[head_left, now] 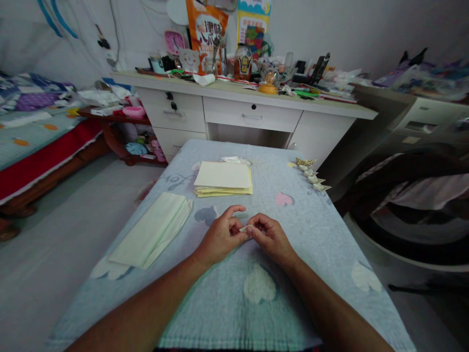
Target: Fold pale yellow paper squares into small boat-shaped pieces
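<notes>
Between my two hands, above the middle of the cloth-covered table, is a small cream piece of folded paper. My left hand pinches it from the left with thumb and bent fingers, its index finger lifted and curved. From the right, my right hand has its thumb and fingertips closed on the same piece. Much of the paper is hidden by the fingers. Beyond my hands lies a stack of cream and yellow paper sheets. Several small folded paper pieces stand in a row at the table's far right.
A folded pale-green paper or cloth lies on the left of the patterned tablecloth. A cluttered white desk stands behind the table. On the right is a front-loading washing machine, on the left a bed.
</notes>
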Action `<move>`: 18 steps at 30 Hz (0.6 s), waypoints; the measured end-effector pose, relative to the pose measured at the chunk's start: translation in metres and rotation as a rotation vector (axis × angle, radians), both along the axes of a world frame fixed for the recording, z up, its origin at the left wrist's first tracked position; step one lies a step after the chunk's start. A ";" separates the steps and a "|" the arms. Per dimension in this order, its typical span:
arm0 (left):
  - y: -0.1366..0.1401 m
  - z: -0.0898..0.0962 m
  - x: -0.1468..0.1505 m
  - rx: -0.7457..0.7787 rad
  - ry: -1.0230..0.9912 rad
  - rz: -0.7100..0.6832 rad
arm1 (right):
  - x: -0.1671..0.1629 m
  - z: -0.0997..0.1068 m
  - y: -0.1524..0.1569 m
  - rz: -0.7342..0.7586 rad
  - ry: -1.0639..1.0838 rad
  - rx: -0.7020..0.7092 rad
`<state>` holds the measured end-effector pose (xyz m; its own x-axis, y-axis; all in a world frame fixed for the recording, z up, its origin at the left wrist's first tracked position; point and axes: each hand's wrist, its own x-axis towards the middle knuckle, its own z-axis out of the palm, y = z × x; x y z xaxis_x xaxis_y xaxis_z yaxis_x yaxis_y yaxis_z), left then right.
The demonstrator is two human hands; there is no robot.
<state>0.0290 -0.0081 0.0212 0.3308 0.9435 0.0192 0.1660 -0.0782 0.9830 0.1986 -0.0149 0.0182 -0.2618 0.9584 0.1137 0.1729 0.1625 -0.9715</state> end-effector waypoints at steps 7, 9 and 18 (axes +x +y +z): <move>-0.002 -0.002 0.004 -0.006 0.011 -0.010 | 0.002 0.003 0.001 -0.014 -0.094 0.094; -0.003 -0.002 0.005 0.004 0.008 -0.009 | 0.003 0.004 0.001 -0.014 -0.100 0.101; 0.000 -0.009 0.003 -0.052 -0.102 -0.041 | 0.004 -0.003 0.002 0.041 0.032 -0.046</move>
